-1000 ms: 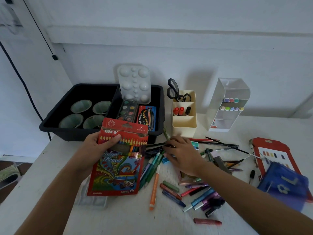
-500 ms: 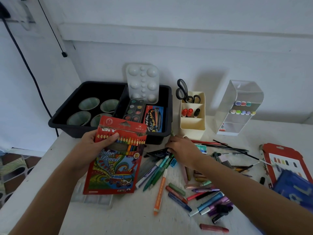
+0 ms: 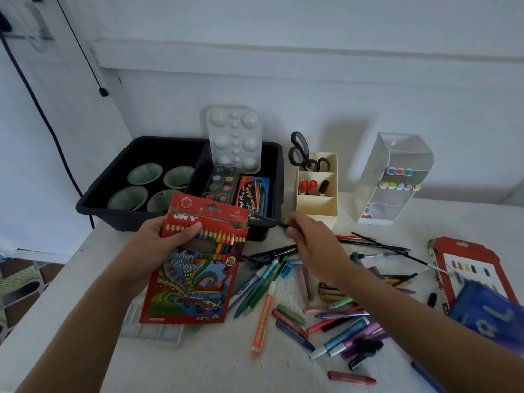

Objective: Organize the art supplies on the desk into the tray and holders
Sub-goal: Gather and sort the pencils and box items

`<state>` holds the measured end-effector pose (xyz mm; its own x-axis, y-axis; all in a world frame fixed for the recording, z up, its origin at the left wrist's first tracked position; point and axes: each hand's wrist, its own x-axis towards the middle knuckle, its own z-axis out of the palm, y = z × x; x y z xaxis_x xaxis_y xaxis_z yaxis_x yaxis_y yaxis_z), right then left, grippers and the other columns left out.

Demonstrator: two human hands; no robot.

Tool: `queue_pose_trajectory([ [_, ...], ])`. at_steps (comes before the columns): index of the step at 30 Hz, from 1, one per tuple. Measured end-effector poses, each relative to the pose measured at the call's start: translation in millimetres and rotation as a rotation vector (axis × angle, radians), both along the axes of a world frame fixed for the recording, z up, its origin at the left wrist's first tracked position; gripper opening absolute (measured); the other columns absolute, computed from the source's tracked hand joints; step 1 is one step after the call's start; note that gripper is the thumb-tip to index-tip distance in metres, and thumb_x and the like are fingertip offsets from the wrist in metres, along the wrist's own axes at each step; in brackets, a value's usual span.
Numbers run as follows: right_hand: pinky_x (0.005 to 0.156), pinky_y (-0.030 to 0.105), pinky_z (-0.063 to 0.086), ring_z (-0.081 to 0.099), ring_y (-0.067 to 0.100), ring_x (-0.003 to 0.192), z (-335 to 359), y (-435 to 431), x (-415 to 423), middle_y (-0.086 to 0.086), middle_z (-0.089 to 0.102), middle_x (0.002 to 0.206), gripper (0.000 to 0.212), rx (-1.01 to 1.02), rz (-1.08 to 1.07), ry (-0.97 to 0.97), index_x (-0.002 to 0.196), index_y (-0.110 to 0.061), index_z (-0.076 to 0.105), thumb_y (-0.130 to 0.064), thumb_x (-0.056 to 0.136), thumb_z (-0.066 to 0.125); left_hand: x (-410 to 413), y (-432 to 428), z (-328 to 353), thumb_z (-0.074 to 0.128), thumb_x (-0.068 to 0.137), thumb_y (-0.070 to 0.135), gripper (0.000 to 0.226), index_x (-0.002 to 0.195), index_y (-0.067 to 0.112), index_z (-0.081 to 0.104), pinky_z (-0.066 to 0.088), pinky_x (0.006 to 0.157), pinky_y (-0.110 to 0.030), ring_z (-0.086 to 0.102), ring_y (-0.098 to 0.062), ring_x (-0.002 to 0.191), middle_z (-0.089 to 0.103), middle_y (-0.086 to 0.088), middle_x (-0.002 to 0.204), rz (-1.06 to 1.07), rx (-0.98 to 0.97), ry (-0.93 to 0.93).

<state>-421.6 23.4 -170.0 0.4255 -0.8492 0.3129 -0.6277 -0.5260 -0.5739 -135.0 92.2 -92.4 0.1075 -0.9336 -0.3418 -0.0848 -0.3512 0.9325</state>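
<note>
My left hand (image 3: 161,242) grips the top of a red colour-pencil box (image 3: 192,268), held above the desk in front of the black tray (image 3: 113,211). My right hand (image 3: 309,239) pinches a thin dark green pencil (image 3: 269,219) whose tip points left toward the box's open top. Loose pens, markers and crayons (image 3: 297,313) lie scattered on the white desk below my right arm. The tray holds green cups (image 3: 144,173), a watercolour set (image 3: 222,182), a blue brush pack (image 3: 255,197) and a white palette (image 3: 234,137).
A cream holder (image 3: 317,205) with scissors (image 3: 300,151) and markers stands right of the tray. A clear marker stand (image 3: 391,177) is further right. A red paint box (image 3: 467,268) and a blue item (image 3: 487,316) lie at the right edge. A clear palette (image 3: 153,330) lies under the pencil box.
My right hand has lifted off the pile of pens with a thin pencil and moved up and left toward the pencil box. The left hand keeps holding the box.
</note>
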Motion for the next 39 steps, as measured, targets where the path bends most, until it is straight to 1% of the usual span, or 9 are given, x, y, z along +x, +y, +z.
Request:
queue_pose_trajectory([
  [3, 0.066, 0.021, 0.038, 0.046, 0.007, 0.074, 24, 8, 7, -0.015, 0.055, 0.088, 0.011, -0.133, 0.028, -0.017, 0.109, -0.016, 0.057, -0.017, 0.104, 0.046, -9, 1, 7, 0.071, 0.087, 0.026, 0.030, 0.111, 0.009, 0.067, 0.059, 0.079, -0.046, 0.077, -0.031, 0.086, 0.078, -0.011, 0.098, -0.059, -0.020, -0.031],
  [6, 0.077, 0.030, 0.041, 0.053, 0.012, 0.089, 45, 11, 13, 0.000, 0.066, 0.101, 0.023, -0.318, 0.042, 0.062, 0.114, -0.013, 0.060, -0.021, 0.102, 0.042, -16, 3, 15, 0.071, 0.087, 0.026, 0.029, 0.110, 0.008, 0.068, 0.060, 0.078, -0.045, 0.077, -0.031, 0.086, 0.078, -0.011, 0.096, -0.108, -0.055, -0.069],
  [12, 0.088, 0.043, 0.042, 0.060, 0.019, 0.095, 69, 4, 18, -0.004, 0.068, 0.100, 0.036, -0.454, 0.207, 0.258, 0.117, -0.025, 0.065, -0.004, 0.088, 0.070, -32, 8, 21, 0.071, 0.089, 0.022, 0.022, 0.106, 0.008, 0.070, 0.062, 0.072, -0.037, 0.077, -0.028, 0.084, 0.079, -0.009, 0.094, -0.201, -0.090, -0.124],
  [17, 0.100, 0.046, 0.036, 0.050, 0.021, 0.113, 74, -2, 21, -0.005, 0.062, 0.111, 0.022, -0.453, 0.180, 0.218, 0.113, -0.028, 0.069, -0.034, 0.093, 0.063, -40, 6, 17, 0.073, 0.087, 0.024, 0.026, 0.105, 0.005, 0.069, 0.061, 0.076, -0.040, 0.077, -0.027, 0.084, 0.078, -0.010, 0.093, -0.215, -0.110, -0.153],
  [20, 0.103, 0.040, 0.042, 0.048, 0.014, 0.118, 75, -5, 16, -0.007, 0.049, 0.122, 0.036, -0.152, 0.021, -0.012, 0.123, -0.033, 0.062, -0.051, 0.092, 0.061, -40, 6, 15, 0.073, 0.088, 0.023, 0.028, 0.108, 0.004, 0.067, 0.060, 0.077, -0.043, 0.077, -0.030, 0.085, 0.078, -0.012, 0.095, -0.188, -0.089, -0.095],
  [24, 0.070, 0.029, 0.056, 0.069, 0.018, 0.077, 80, -1, 18, 0.017, 0.063, 0.106, 0.026, 0.391, -0.068, -0.724, 0.124, -0.013, 0.055, -0.015, 0.099, 0.060, -43, 8, 10, 0.072, 0.088, 0.022, 0.030, 0.110, 0.003, 0.065, 0.058, 0.085, -0.052, 0.076, -0.035, 0.089, 0.077, -0.016, 0.098, -0.178, -0.052, -0.027],
  [27, 0.070, 0.032, 0.057, 0.065, 0.021, 0.072, 78, 5, 22, 0.018, 0.070, 0.093, 0.029, 0.548, -0.057, -0.975, 0.123, -0.001, 0.050, -0.006, 0.096, 0.061, -49, 9, 7, 0.071, 0.088, 0.021, 0.031, 0.112, 0.003, 0.064, 0.058, 0.086, -0.052, 0.076, -0.036, 0.091, 0.077, -0.017, 0.100, -0.192, -0.026, 0.014],
  [32, 0.072, 0.032, 0.060, 0.068, 0.012, 0.083, 78, 11, 22, -0.006, 0.070, 0.079, 0.019, 0.341, -0.066, -0.689, 0.110, -0.010, 0.057, -0.014, 0.094, 0.067, -64, 3, 6, 0.071, 0.089, 0.024, 0.032, 0.115, 0.005, 0.065, 0.057, 0.089, -0.054, 0.075, -0.036, 0.094, 0.077, -0.016, 0.103, -0.215, -0.014, 0.067],
  [39, 0.063, 0.000, 0.042, 0.062, -0.012, 0.081, 79, 31, 5, -0.007, 0.069, 0.086, 0.031, 0.214, -0.172, -0.598, 0.111, -0.017, 0.054, -0.018, 0.088, 0.075, -77, -3, -1, 0.071, 0.089, 0.023, 0.034, 0.115, 0.003, 0.065, 0.057, 0.089, -0.055, 0.074, -0.040, 0.093, 0.076, -0.019, 0.103, -0.198, -0.006, 0.128],
])
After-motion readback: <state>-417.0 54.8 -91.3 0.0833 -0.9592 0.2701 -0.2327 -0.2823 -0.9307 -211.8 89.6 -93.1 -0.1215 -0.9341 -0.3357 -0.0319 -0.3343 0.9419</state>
